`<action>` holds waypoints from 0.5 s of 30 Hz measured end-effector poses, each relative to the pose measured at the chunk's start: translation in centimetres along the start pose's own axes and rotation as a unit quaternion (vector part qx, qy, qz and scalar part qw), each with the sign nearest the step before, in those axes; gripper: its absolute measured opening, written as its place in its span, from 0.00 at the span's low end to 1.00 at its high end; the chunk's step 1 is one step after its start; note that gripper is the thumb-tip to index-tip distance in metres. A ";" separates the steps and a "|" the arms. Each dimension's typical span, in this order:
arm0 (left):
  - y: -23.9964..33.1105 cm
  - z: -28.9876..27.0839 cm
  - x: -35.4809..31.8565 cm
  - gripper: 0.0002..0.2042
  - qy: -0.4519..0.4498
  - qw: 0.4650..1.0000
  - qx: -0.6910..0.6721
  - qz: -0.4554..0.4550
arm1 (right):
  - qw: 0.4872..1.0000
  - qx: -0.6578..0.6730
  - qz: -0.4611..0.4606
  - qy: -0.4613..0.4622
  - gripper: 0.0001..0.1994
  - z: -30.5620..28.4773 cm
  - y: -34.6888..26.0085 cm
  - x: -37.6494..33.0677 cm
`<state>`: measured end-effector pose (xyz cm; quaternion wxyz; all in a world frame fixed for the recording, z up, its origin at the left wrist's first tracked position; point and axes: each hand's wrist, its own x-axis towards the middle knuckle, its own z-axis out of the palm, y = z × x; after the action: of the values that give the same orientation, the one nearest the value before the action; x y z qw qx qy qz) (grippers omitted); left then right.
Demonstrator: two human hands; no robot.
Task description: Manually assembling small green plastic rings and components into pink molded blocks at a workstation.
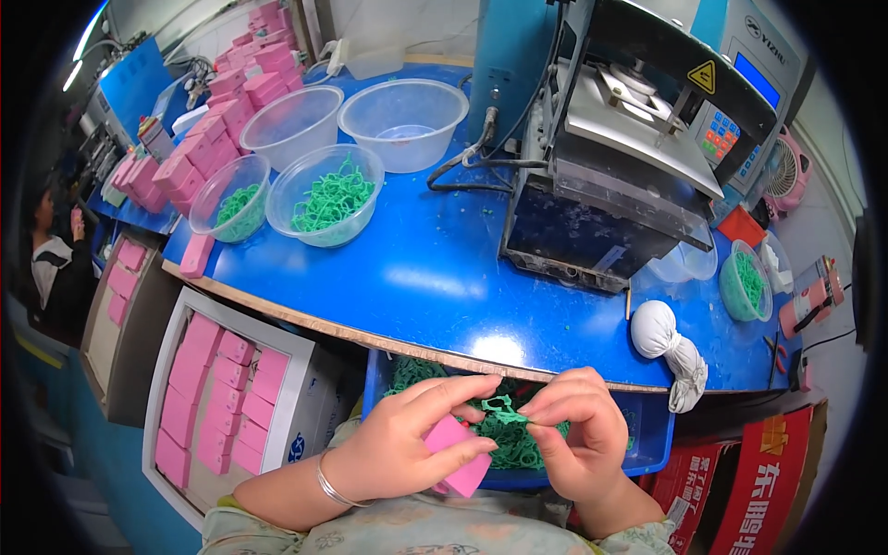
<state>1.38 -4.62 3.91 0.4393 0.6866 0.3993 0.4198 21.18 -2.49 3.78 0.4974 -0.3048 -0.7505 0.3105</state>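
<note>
My left hand [393, 439] is closed around a pink rectangular block [465, 474], its thumb lying along one face. Between thumb and fingertips, my right hand [585, 435] pinches a thin green rubbery piece [504, 407] with loops. The piece stretches toward the left fingertips; whether they touch it too I cannot tell. Under both hands sits a blue tray [655, 442] heaped with green looped pieces [514, 444]. Its middle is partly hidden by my hands.
A blue table [416, 277] carries plastic bowls, some with green pieces [338, 199], stacked pink blocks [199, 153], a press machine [629, 148] and a white cloth bundle [655, 331]. At lower left is a box [301, 370] of pink blocks. Another person [55, 250] is at far left.
</note>
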 end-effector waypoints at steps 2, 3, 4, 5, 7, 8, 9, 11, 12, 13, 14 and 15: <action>-0.1 -0.1 0.2 0.22 0.013 0.999 0.021 0.030 | 1.000 -0.025 -0.018 -0.003 0.10 0.1 0.0 0.0; -0.1 -0.1 0.3 0.22 0.026 0.997 0.042 0.061 | 0.999 -0.035 -0.025 -0.007 0.10 0.1 0.0 0.0; -0.1 -0.1 0.4 0.22 0.026 0.997 0.042 0.061 | 0.998 -0.044 -0.031 -0.010 0.10 0.1 0.1 0.0; -0.1 -0.1 0.5 0.21 0.030 0.995 0.057 0.078 | 0.998 -0.044 -0.031 -0.010 0.10 0.2 0.1 0.0; -0.1 0.0 0.7 0.21 0.033 0.992 0.070 0.099 | 0.998 -0.052 -0.037 -0.013 0.10 0.1 0.1 -0.1; -0.1 0.1 0.6 0.20 0.037 0.995 0.051 0.080 | 0.998 -0.055 -0.037 -0.011 0.10 0.0 0.1 -0.1; -0.3 0.3 0.7 0.18 0.040 0.997 0.032 0.065 | 0.997 -0.054 -0.047 0.018 0.09 -0.2 0.3 -0.2; -1.7 0.7 -0.2 0.15 0.067 0.986 -0.149 -0.032 | 0.985 -0.049 -0.081 0.145 0.05 -0.8 0.6 -0.3; -0.8 0.9 0.0 0.08 0.122 0.939 -0.298 -0.125 | 0.957 -0.093 -0.142 0.233 0.03 -1.9 1.3 0.0; -1.9 0.8 -0.4 0.17 0.125 0.899 -0.387 -0.161 | 0.936 -0.162 -0.175 0.258 0.04 -4.0 1.1 0.5; -2.2 0.3 -0.3 0.23 0.121 0.815 -0.511 -0.246 | 0.903 -0.224 -0.212 0.300 0.06 -5.9 1.4 1.3; -2.1 0.0 -0.1 0.30 0.111 0.707 -0.617 -0.328 | 0.884 -0.259 -0.207 0.331 0.06 -8.1 1.4 1.7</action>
<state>0.97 -4.11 1.94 0.8274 0.0374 0.2971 0.4750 28.40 0.99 6.22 0.6730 -0.3451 -0.6423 -0.1240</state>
